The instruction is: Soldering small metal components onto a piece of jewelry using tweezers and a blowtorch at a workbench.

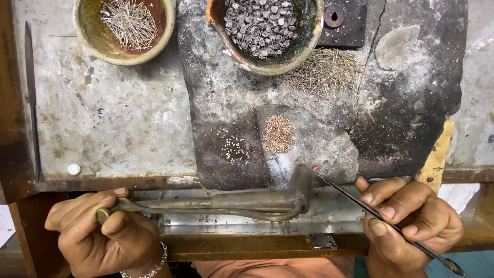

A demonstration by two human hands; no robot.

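My left hand [100,226] grips the handle end of a long brass blowpipe torch [247,201], whose bent nozzle points up at the dark slab [226,103]. My right hand [409,219] pinches thin dark tweezers [360,206]; their tip touches a tiny glowing red piece [315,168] right by the nozzle. On the slab lie a cluster of small white beads [234,146] and a heap of short copper-coloured wire bits [279,134].
A bowl of thin wire pins [123,28] stands at the top left and a bowl of small dark rings [265,31] at the top centre. Loose fine wires [324,72] are scattered beside it. The wooden bench edge [247,247] runs below.
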